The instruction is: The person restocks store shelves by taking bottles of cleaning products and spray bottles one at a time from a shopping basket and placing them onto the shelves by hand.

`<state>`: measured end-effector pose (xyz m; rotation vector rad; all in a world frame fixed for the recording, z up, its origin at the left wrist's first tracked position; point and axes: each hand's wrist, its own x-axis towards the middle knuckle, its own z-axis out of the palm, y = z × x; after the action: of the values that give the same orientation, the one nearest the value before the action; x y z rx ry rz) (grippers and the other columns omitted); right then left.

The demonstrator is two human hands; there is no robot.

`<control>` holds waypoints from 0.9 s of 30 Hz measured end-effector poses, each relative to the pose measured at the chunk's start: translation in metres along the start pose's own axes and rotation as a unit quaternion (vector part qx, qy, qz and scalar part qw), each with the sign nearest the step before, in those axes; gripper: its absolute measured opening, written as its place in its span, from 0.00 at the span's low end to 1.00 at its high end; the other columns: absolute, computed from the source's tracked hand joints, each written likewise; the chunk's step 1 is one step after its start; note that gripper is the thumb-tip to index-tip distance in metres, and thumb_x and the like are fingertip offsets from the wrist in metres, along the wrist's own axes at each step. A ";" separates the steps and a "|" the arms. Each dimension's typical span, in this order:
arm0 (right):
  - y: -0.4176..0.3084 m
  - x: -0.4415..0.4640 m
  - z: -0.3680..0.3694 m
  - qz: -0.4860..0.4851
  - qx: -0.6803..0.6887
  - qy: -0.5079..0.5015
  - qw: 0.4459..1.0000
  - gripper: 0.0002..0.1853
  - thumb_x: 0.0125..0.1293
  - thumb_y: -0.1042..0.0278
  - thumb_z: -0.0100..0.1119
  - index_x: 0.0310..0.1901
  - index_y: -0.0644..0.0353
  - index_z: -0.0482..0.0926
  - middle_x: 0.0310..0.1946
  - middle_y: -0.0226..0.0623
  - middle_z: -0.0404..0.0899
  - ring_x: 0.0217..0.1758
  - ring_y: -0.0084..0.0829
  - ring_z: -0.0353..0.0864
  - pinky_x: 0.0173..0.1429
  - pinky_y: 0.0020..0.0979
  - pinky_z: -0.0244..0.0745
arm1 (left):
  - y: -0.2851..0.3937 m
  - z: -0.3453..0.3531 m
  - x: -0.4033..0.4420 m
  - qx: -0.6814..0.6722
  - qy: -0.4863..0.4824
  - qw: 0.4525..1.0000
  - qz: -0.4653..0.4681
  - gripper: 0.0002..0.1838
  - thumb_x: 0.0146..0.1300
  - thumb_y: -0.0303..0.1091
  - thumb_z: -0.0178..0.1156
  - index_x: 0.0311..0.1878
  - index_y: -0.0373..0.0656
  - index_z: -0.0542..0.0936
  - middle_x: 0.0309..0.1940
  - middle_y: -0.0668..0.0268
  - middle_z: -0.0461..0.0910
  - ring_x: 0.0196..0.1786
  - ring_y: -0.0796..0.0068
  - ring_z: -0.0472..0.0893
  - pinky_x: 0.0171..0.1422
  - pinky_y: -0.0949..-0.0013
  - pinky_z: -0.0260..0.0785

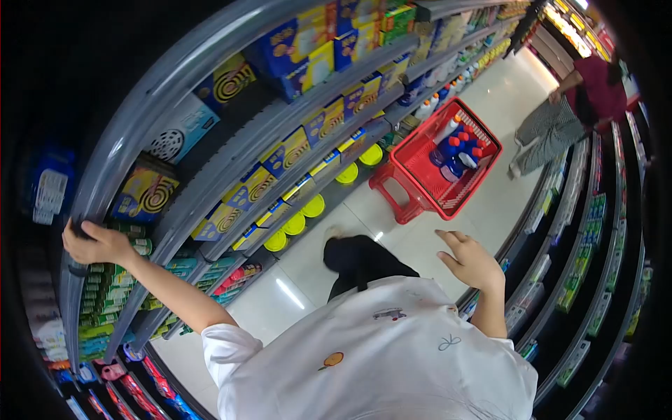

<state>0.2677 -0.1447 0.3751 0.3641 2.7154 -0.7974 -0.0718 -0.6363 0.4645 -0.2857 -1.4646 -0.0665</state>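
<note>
My left hand (98, 243) is at the left, its fingers curled round the grey shelf edge (93, 199), just below a boxed item with a black spiral (145, 196). Small green cans (105, 297) stand under that hand. Out over the floor at the right, my right hand (470, 260) is open with its fingers apart and holds nothing. Beyond it, not touching it, is a red shopping basket cart (402, 155) with several dark blue, red-capped bottles (455, 150) and a white bottle (449, 127) inside.
A person in a dark red top (598, 87) stands in the aisle at the upper right. Shelves of packaged goods (577, 266) line the right side. Yellow round tubs (313, 205) sit low on the left shelving, near the tiled floor (297, 269).
</note>
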 end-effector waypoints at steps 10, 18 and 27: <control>0.044 -0.066 0.004 0.193 0.125 0.044 0.972 0.24 0.64 0.66 0.55 0.60 0.66 0.68 0.49 0.56 0.75 0.51 0.54 0.75 0.56 0.43 0.70 | -0.003 0.031 -0.008 0.124 0.131 0.982 -0.048 0.19 0.65 0.49 0.54 0.36 0.40 0.78 0.36 0.57 0.79 0.39 0.51 0.76 0.44 0.51 0.64; 0.091 -0.014 -0.027 0.103 0.087 0.022 0.991 0.23 0.64 0.66 0.55 0.59 0.64 0.69 0.47 0.55 0.76 0.51 0.54 0.75 0.55 0.44 0.71 | 0.034 -0.001 -0.010 0.089 -0.056 0.989 -0.107 0.27 0.67 0.48 0.52 0.58 0.32 0.69 0.55 0.46 0.70 0.58 0.46 0.68 0.62 0.51 0.59; 0.194 0.061 -0.109 -0.121 0.094 -0.015 0.988 0.23 0.63 0.66 0.56 0.59 0.61 0.69 0.47 0.50 0.76 0.50 0.52 0.76 0.55 0.44 0.71 | 0.263 -0.166 -0.273 -0.016 -0.537 0.776 -0.329 0.30 0.63 0.31 0.55 0.66 0.31 0.61 0.67 0.46 0.60 0.70 0.52 0.60 0.75 0.57 0.47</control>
<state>0.2505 0.0837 0.3483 0.0582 2.6962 -1.1188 0.1161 -0.4559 0.1427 0.2521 -2.6665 -0.5746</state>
